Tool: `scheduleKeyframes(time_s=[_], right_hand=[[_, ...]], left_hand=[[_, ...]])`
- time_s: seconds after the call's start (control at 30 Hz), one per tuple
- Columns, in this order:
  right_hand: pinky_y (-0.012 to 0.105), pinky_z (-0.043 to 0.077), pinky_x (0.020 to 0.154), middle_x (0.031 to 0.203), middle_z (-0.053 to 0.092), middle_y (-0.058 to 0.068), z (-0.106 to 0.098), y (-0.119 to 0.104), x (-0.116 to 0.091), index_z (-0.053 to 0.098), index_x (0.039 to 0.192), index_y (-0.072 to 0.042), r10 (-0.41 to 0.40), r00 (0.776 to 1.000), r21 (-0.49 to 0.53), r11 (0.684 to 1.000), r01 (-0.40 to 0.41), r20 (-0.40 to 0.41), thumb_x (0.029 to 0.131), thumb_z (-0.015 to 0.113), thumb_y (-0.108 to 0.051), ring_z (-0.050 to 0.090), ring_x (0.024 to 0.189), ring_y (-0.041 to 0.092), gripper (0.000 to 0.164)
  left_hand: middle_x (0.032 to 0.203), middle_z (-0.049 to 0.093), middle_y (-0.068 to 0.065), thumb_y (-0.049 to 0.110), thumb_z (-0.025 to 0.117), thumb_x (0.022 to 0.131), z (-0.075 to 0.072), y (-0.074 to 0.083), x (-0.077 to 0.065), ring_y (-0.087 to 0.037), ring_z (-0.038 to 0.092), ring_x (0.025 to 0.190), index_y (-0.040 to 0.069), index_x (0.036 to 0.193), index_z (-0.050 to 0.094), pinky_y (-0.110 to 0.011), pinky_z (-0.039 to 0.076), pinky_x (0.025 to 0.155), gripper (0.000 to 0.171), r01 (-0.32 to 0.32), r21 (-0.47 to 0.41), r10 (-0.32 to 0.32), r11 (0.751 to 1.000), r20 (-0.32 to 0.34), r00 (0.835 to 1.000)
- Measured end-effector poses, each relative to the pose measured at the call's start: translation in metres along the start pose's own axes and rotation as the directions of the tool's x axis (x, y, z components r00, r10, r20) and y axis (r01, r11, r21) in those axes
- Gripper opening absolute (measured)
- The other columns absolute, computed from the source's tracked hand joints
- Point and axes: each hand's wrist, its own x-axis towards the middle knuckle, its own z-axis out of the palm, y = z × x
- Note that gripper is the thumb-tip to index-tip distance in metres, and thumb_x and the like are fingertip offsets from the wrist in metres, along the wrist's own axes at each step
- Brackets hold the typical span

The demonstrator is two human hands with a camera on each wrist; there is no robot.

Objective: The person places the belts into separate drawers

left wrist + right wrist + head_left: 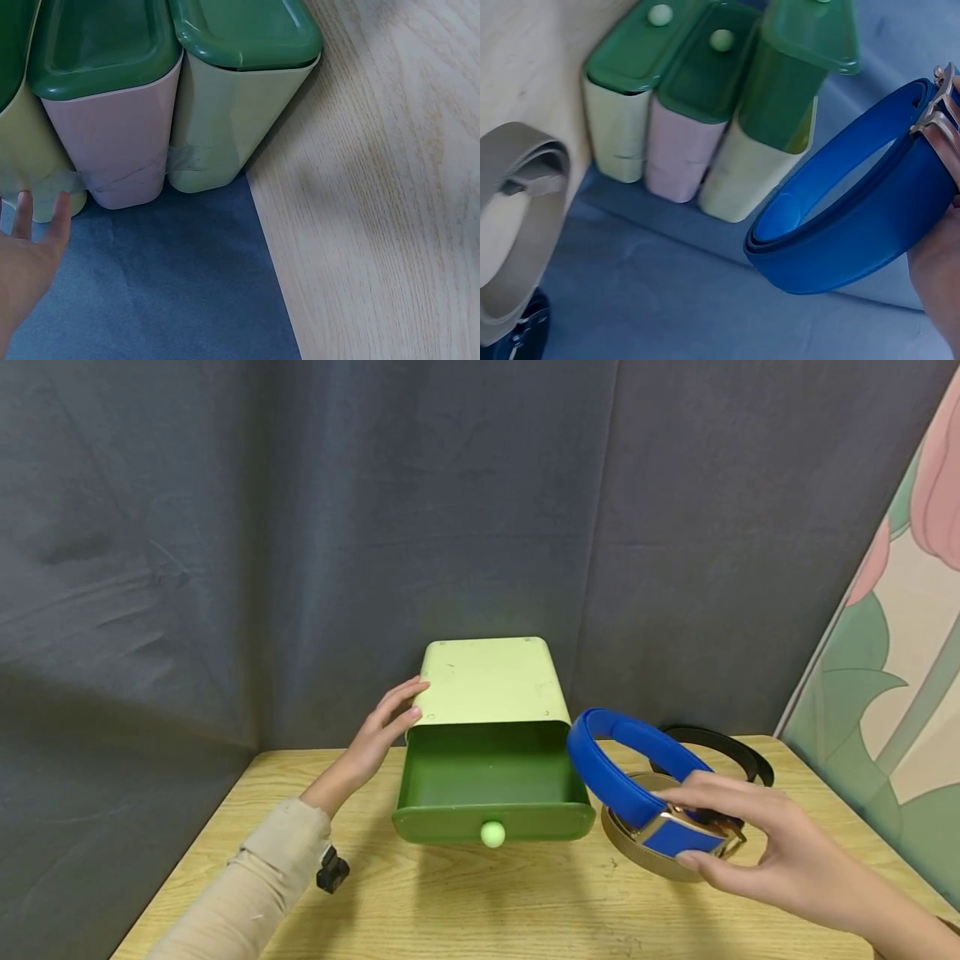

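While right fingers pinch one blue belt, parted left fingers touch one cabinet.

Behind the bare left hand, a creased beige sleeve ends in 1 broad cuff, a small black block just beside it; the right hand is bare past the wrist.

I can't read a word, number or brand anywhere: none on the blue belt or its buckle plate at lower right, none on the green drawer front low in the centre, none on the flowered wall panel at far right.
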Motion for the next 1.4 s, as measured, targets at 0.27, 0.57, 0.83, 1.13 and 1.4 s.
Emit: scheduleKeyframes(time_s=[0.27, 0.57, 0.83, 1.13, 1.4], right_hand=[[0.019, 0.042, 0.059, 0.091, 0.057, -0.007, 0.007, -0.007, 0.036, 0.064, 0.125, -0.003, -0.146, 0.988, 0.209, 0.969, 0.131, 0.058, 0.079, 0.08, 0.002, 0.05, 0.079, 0.004, 0.049], [0.021, 0.049, 0.063, 0.1, 0.061, -0.008, 0.02, -0.018, 0.067, 0.063, 0.13, -0.011, -0.12, 0.979, 0.253, 0.964, 0.077, 0.161, 0.081, 0.078, 0.002, 0.055, 0.078, 0.005, 0.053], [0.028, 0.055, 0.068, 0.108, 0.062, -0.005, 0.033, -0.017, 0.092, 0.063, 0.132, -0.016, -0.065, 0.957, 0.357, 0.933, -0.042, 0.282, 0.086, 0.073, 0.001, 0.061, 0.087, 0.013, 0.05], [0.031, 0.056, 0.072, 0.11, 0.065, -0.004, 0.051, -0.012, 0.112, 0.064, 0.132, -0.014, -0.103, 0.935, 0.422, 0.905, -0.054, 0.339, 0.09, 0.068, -0.004, 0.063, 0.089, 0.015, 0.043], [0.031, 0.055, 0.067, 0.105, 0.064, 0.001, 0.066, 0.007, 0.124, 0.064, 0.131, -0.007, -0.092, 0.931, 0.446, 0.892, -0.081, 0.354, 0.091, 0.068, -0.004, 0.061, 0.081, 0.014, 0.04]], left_hand=[[0.162, 0.02, -0.006, 0.021, 0.046, 0.105, 0.0, -0.003, 0.0, -0.031, 0.023, 0.145, 0.009, 0.151, 0.04, -0.055, 0.023, 0.114, 0.048, -0.008, -0.006, 0.008, 1.0, -0.007, 1.0], [0.162, 0.02, -0.008, 0.02, 0.045, 0.105, 0.001, -0.004, 0.003, -0.032, 0.024, 0.145, 0.007, 0.151, 0.04, -0.055, 0.024, 0.114, 0.048, -0.012, 0.001, 0.012, 1.0, -0.006, 1.0], [0.161, 0.021, -0.009, 0.019, 0.047, 0.104, 0.002, -0.005, 0.002, -0.033, 0.025, 0.144, 0.007, 0.15, 0.041, -0.055, 0.025, 0.114, 0.047, 0.008, 0.001, -0.008, 1.0, -0.026, 1.0], [0.162, 0.02, -0.009, 0.019, 0.047, 0.104, 0.001, -0.007, 0.001, -0.034, 0.025, 0.144, 0.007, 0.15, 0.041, -0.056, 0.024, 0.114, 0.048, -0.003, -0.01, 0.003, 1.0, -0.02, 1.0], [0.162, 0.02, -0.008, 0.022, 0.047, 0.105, 0.0, -0.007, 0.002, -0.033, 0.024, 0.145, 0.01, 0.151, 0.041, -0.056, 0.023, 0.114, 0.048, 0.011, -0.009, -0.011, 1.0, -0.014, 1.0]])
